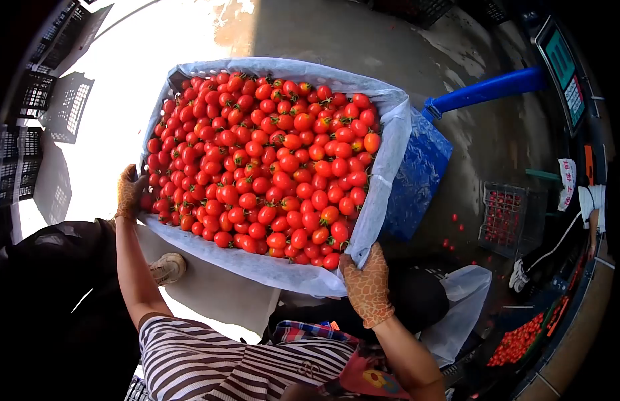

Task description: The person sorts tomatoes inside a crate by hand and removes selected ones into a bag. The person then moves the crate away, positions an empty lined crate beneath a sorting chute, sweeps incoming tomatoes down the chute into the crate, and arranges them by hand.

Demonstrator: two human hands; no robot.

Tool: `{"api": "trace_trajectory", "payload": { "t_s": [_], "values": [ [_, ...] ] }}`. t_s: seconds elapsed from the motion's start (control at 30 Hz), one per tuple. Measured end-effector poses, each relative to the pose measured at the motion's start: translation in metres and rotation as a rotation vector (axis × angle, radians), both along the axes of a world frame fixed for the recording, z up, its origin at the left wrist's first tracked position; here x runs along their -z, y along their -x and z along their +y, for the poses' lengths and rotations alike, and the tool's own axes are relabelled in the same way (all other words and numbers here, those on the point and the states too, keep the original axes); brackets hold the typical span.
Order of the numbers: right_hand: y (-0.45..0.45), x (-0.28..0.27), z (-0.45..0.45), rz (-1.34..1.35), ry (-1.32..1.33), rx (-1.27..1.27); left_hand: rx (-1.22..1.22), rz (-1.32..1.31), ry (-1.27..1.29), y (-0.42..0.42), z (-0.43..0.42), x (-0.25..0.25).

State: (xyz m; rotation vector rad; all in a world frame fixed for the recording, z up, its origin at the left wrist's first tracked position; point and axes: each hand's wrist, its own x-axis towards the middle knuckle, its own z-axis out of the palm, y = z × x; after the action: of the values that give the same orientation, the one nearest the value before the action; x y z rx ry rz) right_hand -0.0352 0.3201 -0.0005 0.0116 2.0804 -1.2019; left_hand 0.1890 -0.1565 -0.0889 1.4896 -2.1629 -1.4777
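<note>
In front of me is a large lined crate (276,277) heaped with red cherry tomatoes (270,167), some with green stems. A pale bluish-white liner (392,134) folds over its rim and hides most of the crate's walls. My left hand (128,192), in a tan patterned glove, grips the crate at its near left corner, fingers closed over the edge. At the near right corner, my right hand (369,284) wears a matching glove and is closed on the lined edge. The undersides of both grips are hidden.
A blue scale platform (417,177) shows beneath the crate's right side, with a blue post (487,92) leading to a display (563,70). Black crates (36,93) stand at left. Another tomato crate (502,217) and loose tomatoes (455,218) are at right, near a person's shoe (519,275).
</note>
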Motion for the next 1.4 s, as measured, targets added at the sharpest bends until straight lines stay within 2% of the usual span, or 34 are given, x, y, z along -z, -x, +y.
{"api": "trace_trajectory", "payload": {
  "t_s": [0.07,0.1,0.13,0.2,0.27,0.33,0.4,0.47,0.57,0.6,0.67,0.7,0.77,0.8,0.87,0.9,0.97,1.0,1.03,1.13,1.2,1.27,1.3,1.37,1.4],
  "values": [
    [-0.004,-0.006,0.002,-0.076,0.06,-0.006,-0.138,0.049,0.275,-0.007,-0.018,0.034],
    [-0.008,-0.001,0.005,-0.186,0.073,0.014,-0.048,-0.06,0.262,0.001,-0.025,0.024],
    [-0.017,0.009,0.007,-0.136,0.084,-0.016,0.05,-0.165,0.254,0.01,-0.032,0.014],
    [-0.022,0.013,0.01,-0.286,-0.039,-0.195,0.038,-0.086,0.322,-0.007,-0.072,0.048],
    [-0.024,0.01,0.009,-0.332,-0.017,-0.128,0.112,-0.012,0.32,-0.004,-0.081,0.058],
    [-0.022,0.009,0.008,-0.418,0.003,-0.071,0.157,-0.116,0.38,0.0,-0.077,0.05],
    [-0.024,0.011,0.011,-0.378,-0.032,-0.131,0.147,-0.131,0.385,0.001,-0.072,0.047],
    [-0.034,0.026,0.015,-0.192,0.124,-0.05,0.106,-0.088,0.421,0.007,-0.065,0.047],
    [-0.039,0.024,0.016,-0.184,0.227,-0.028,0.118,-0.307,0.554,0.018,-0.066,0.044],
    [-0.037,0.019,0.016,-0.168,0.271,-0.032,0.194,-0.539,0.771,0.031,-0.054,0.027],
    [-0.03,0.012,0.018,-0.198,0.312,-0.063,0.242,-0.615,1.267,0.081,0.004,-0.029],
    [-0.033,0.013,0.019,-0.174,0.305,-0.063,0.209,-0.39,1.128,0.112,0.029,-0.042],
    [-0.045,0.031,0.022,-0.205,0.332,-0.015,0.315,-0.132,0.836,0.175,0.107,-0.06],
    [-0.041,0.028,0.023,-0.141,0.238,-0.096,0.443,-0.081,0.7,0.201,0.145,-0.068],
    [-0.046,0.04,0.025,-0.112,0.376,-0.04,0.501,-0.268,0.619,0.226,0.161,-0.045],
    [-0.038,0.037,0.031,-0.105,0.38,-0.038,0.501,-0.262,0.626,0.237,0.161,-0.039],
    [-0.026,0.021,0.046,-0.306,0.299,-0.183,0.376,-0.397,0.455,0.246,0.148,-0.024],
    [-0.021,0.006,0.057,-0.281,0.336,-0.144,0.354,-0.376,0.366,0.246,0.126,-0.004],
    [-0.015,0.004,0.071,-0.283,0.399,-0.086,0.416,-0.423,0.391,0.251,0.119,-0.006],
    [0.013,-0.022,0.126,-0.303,0.607,0.168,0.503,-0.573,0.482,0.255,0.128,-0.027],
    [0.022,-0.033,0.176,-0.251,0.616,0.339,0.517,-0.66,0.544,0.25,0.144,-0.045],
    [0.018,-0.037,0.232,-0.175,0.542,0.516,0.4,-0.408,0.877,0.232,0.17,-0.055],
    [0.014,-0.045,0.258,-0.178,0.572,0.557,0.282,-0.25,0.753,0.235,0.197,-0.076],
    [0.009,-0.051,0.29,-0.186,0.606,0.581,0.232,0.256,0.467,0.233,0.26,-0.097],
    [0.009,-0.05,0.301,-0.168,0.628,0.706,0.314,0.444,0.38,0.244,0.324,-0.121]
  ]
}}
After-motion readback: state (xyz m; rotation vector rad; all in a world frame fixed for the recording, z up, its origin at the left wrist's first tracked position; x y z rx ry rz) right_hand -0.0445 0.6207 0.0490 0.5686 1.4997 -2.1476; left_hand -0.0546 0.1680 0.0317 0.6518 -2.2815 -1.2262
